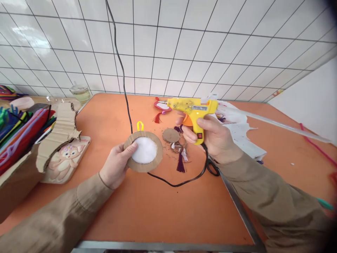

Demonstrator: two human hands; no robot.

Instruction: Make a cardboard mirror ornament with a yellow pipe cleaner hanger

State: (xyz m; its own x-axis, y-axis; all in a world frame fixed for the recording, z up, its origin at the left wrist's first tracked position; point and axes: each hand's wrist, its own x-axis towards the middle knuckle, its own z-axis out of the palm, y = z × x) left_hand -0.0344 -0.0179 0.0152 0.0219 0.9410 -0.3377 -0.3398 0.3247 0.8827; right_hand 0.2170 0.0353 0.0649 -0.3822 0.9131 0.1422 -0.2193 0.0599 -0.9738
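Note:
My left hand (118, 161) grips the left edge of a round cardboard ring (143, 169), thumb on its face. White padding (144, 150) fills the ring's middle, and a yellow loop (140, 125) sticks up from its top. In my right hand (217, 138) is a yellow hot glue gun (193, 105), held up with its nozzle pointing left and a long clear glue stick (276, 123) out of its back. Between the hands, on the table, lie a cardboard disc (171, 135) and a dark purple tassel (180, 163). A red ornament with a tassel (158, 117) lies behind the nozzle.
Black cable (123, 77) runs from the wall across the orange table (163, 214). Torn cardboard (56, 133), a phone in a cartoon case (70, 160) and colourful pipe cleaners (28, 137) are at left. White cloth (244, 140) and black scissors (212, 168) lie at right.

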